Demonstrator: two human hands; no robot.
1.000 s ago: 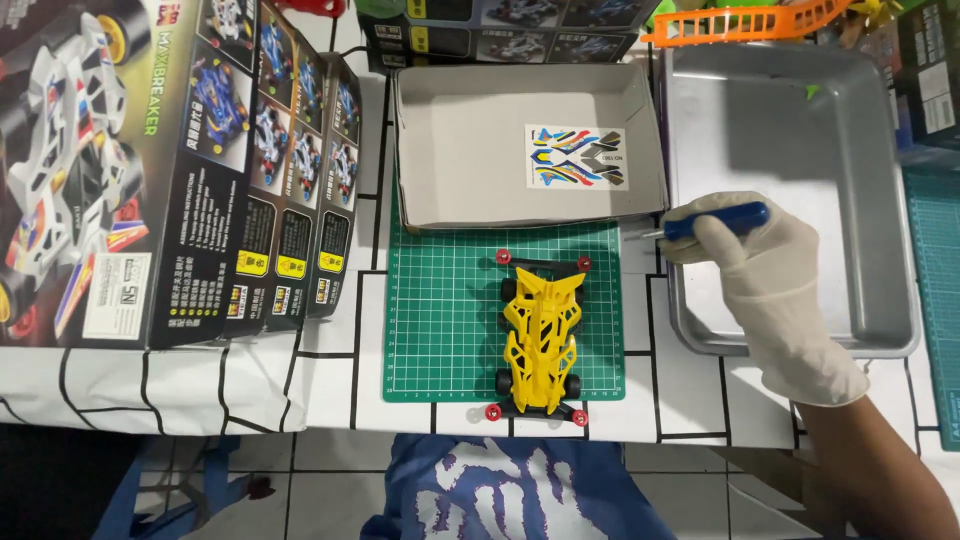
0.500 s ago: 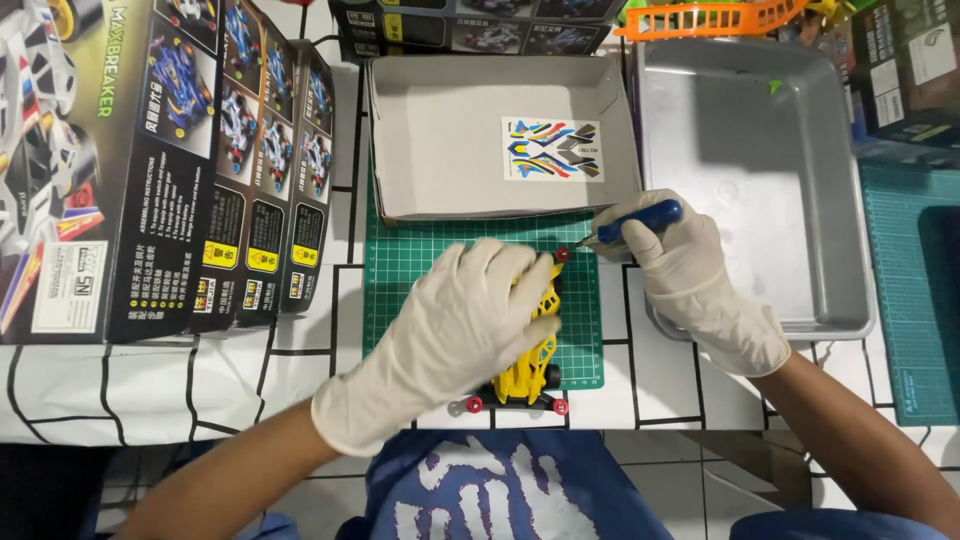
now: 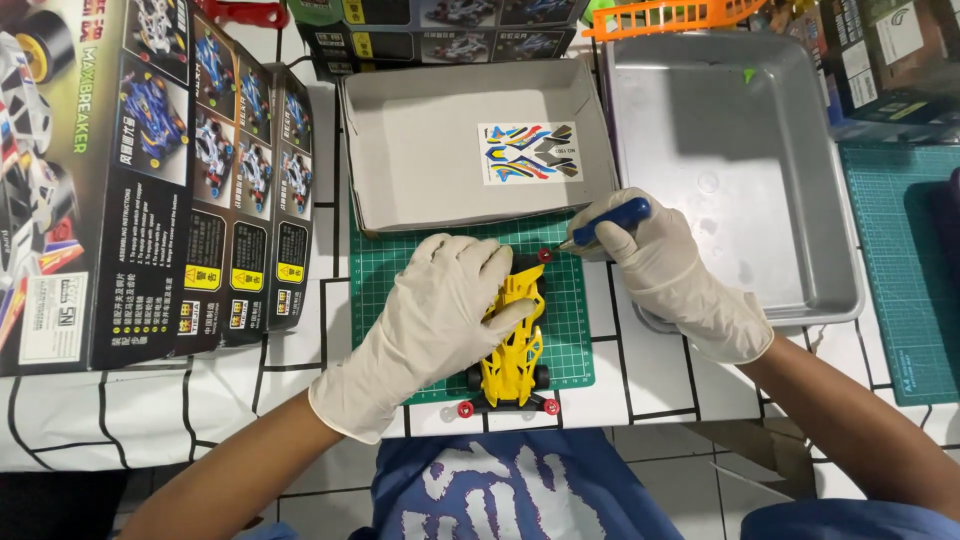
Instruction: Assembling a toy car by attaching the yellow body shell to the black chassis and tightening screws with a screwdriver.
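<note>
A yellow toy racing car [image 3: 512,345] with red rollers lies on a small green cutting mat [image 3: 575,330]. My left hand [image 3: 440,310], in a white glove, rests over the car's front left part and holds it down. My right hand [image 3: 655,262], also gloved, grips a blue-handled screwdriver [image 3: 608,222]. The screwdriver's tip points at the red roller at the car's front right corner.
A shallow grey cardboard lid [image 3: 400,150] with a colourful sticker sheet [image 3: 528,152] lies behind the mat. A metal tray [image 3: 730,150] sits to the right, with another green mat [image 3: 900,270] beyond it. Printed kit boxes [image 3: 150,180] stand to the left, and an orange basket [image 3: 670,15] is at the top.
My left hand came into view and settled on the car. My right hand brought the screwdriver from the metal tray's edge to the car's front right roller.
</note>
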